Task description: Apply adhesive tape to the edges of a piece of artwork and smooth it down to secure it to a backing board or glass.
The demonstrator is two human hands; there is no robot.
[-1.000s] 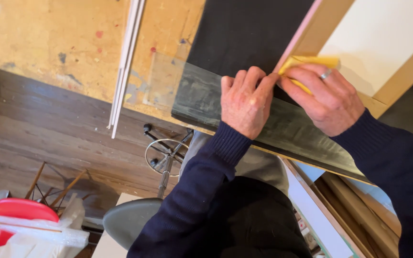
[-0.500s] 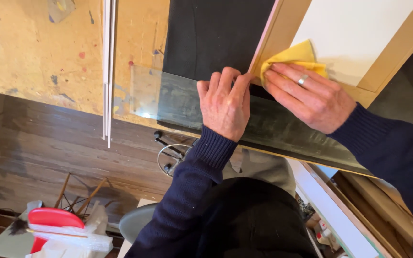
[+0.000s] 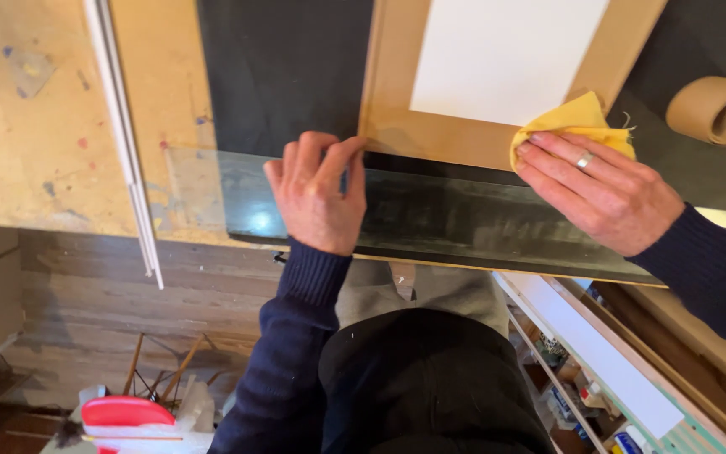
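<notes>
My left hand [image 3: 319, 195] rests flat on a clear glass sheet [image 3: 455, 220] that lies along the near edge of the workbench, its fingertips at the corner of a brown cardboard mat [image 3: 397, 118]. The mat frames a white sheet [image 3: 506, 55]. Further right, my right hand [image 3: 600, 192], with a ring on one finger, presses a folded yellow cloth [image 3: 577, 122] against the mat's lower edge and the glass. A dark mat [image 3: 287, 76] lies under the glass and cardboard.
A roll of brown paper tape [image 3: 716, 108] sits at the right on the dark mat. Thin white strips [image 3: 123, 143] lie across the paint-stained wooden bench [image 3: 35, 126]. Below the bench are a wood floor, a red-topped container [image 3: 123, 414] and shelves of supplies [image 3: 598, 370].
The view has swung so the bench edge runs level. My right hand and the cloth have slid right along the cardboard's edge, away from my left hand, which stays on the glass.
</notes>
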